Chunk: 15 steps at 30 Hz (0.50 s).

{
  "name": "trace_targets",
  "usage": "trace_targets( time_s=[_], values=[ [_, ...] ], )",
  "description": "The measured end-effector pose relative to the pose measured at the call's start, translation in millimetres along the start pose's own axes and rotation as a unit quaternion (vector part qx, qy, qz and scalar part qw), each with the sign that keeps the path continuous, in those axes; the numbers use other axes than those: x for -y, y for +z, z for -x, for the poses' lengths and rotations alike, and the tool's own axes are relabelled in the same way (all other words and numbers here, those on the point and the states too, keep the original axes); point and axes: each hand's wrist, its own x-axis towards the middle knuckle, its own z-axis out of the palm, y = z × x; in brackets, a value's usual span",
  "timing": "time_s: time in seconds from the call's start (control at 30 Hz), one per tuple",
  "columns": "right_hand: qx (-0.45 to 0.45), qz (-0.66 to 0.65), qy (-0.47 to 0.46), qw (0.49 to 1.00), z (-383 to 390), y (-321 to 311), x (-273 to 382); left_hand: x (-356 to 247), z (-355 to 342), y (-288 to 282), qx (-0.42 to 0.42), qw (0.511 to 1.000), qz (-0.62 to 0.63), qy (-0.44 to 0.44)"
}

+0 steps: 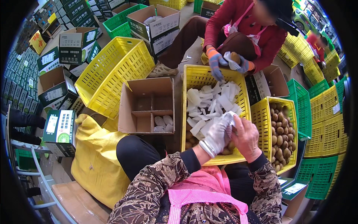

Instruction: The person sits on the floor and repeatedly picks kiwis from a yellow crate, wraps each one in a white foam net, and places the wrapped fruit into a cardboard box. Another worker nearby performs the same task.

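My left hand [217, 137], in a white glove, and my bare right hand [246, 137] meet over the near part of a yellow crate [247, 100]. Their fingers close around a white foam net sleeve [230, 127]; a darker patch shows through it, but its contents are mostly hidden. Many flattened foam sleeves [214, 100] lie heaped in the crate, with brown kiwifruit [190, 141] showing below them. Left of the crate, a divided cardboard box [127, 112] holds several foam-wrapped pieces [164, 121] in its near right compartment.
Across the crate, a co-worker's gloved hands [231, 61] hold a sleeved kiwifruit. A yellow crate of kiwifruit [283, 140] stands at the right. A tilted yellow crate [91, 84], a yellow sack [97, 160] and printed cartons [59, 127] crowd the left. Green and yellow crates [320, 143] are stacked far right.
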Motion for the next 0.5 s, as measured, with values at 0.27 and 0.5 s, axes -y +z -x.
trace_targets(
  time_s=[0.27, 0.5],
  values=[
    [0.115, -0.123, 0.044, 0.985, 7, -3, -15, -213, -33, -28, -0.034, 0.872, -0.489, 0.013],
    [0.172, -0.187, 0.087, 0.963, 18, 6, -33, -266, 30, -113, -0.126, 0.348, -0.889, -0.269]
  ],
)
